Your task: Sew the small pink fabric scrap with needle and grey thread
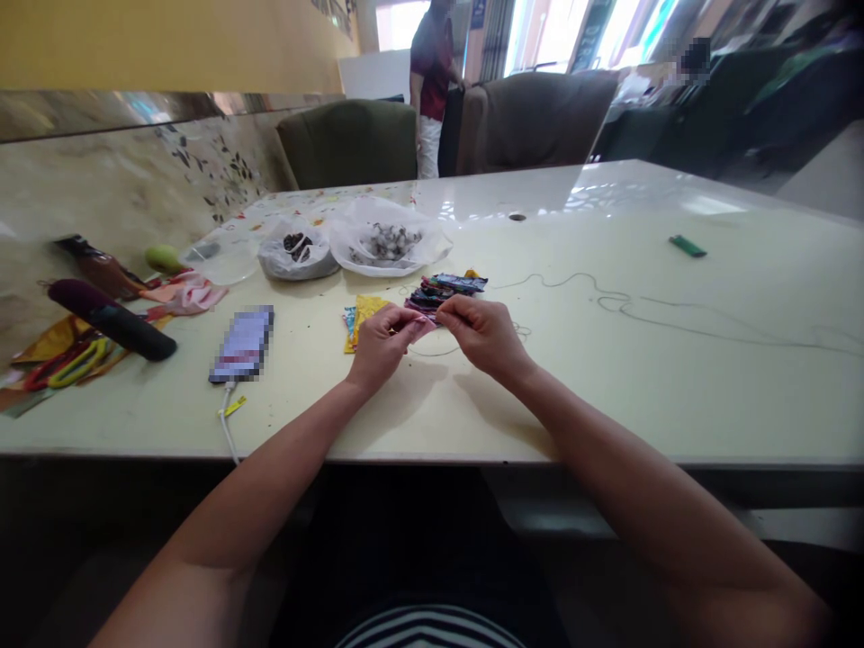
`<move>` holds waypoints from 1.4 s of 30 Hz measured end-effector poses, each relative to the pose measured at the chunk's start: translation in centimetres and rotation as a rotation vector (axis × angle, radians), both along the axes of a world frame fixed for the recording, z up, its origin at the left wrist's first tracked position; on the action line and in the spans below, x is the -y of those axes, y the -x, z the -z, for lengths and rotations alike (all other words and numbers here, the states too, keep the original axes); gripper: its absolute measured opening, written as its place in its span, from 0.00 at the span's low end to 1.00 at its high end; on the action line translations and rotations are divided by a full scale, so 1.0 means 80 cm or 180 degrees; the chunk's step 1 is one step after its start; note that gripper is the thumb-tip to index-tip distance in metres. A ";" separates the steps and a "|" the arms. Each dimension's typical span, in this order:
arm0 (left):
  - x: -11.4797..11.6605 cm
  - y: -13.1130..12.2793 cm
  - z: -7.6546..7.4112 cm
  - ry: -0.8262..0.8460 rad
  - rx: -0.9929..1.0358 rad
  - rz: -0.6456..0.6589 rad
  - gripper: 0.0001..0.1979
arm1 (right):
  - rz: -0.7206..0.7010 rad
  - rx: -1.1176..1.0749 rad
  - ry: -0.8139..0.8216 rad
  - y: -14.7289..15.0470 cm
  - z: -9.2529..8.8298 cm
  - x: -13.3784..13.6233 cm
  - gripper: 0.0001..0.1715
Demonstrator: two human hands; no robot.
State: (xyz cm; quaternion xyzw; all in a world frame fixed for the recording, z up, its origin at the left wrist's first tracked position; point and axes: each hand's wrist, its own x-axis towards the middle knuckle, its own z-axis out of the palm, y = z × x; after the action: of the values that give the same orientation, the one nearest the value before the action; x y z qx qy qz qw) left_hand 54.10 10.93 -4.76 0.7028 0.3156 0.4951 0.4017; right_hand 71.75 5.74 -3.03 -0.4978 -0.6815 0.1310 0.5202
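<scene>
Above the table, my left hand [384,342] is closed in a pinch on a small pink piece [425,330] that looks like cloth. My right hand [490,335] is pinched closed just to its right, fingertips near the edge of the piece; whatever it holds is too small to make out. Directly behind my hands lies a pile of dark, patterned folded pieces [442,288]. A yellow printed piece [368,310] lies partly behind my left hand. Thin thread [573,277] loops over the table by my right hand and runs off to the right.
White plastic bags [388,256] with dark-and-white contents stand behind the pile. A phone [244,342] with a cable lies left, near a dark cylindrical object [112,317] and colourful cloths [189,292]. A green lighter [688,246] lies right. A person [432,81] stands beyond the chairs.
</scene>
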 end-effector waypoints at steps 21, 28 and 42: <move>-0.006 0.001 0.004 0.0887 0.0474 0.0145 0.14 | -0.0275 -0.2158 0.0906 0.004 0.001 -0.007 0.09; -0.002 -0.004 0.003 0.1029 0.0817 0.0232 0.15 | -0.0520 -0.2044 0.1531 0.020 0.003 -0.002 0.13; -0.003 0.001 0.003 0.0818 0.0445 0.0133 0.13 | -0.0161 -0.0367 0.0421 0.011 0.013 -0.008 0.10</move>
State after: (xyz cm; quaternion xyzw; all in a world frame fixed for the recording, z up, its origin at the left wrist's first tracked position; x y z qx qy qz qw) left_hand 54.01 11.16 -5.00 0.6158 0.3330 0.4899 0.5196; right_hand 70.88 6.39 -4.05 -0.5054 -0.6527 0.2173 0.5210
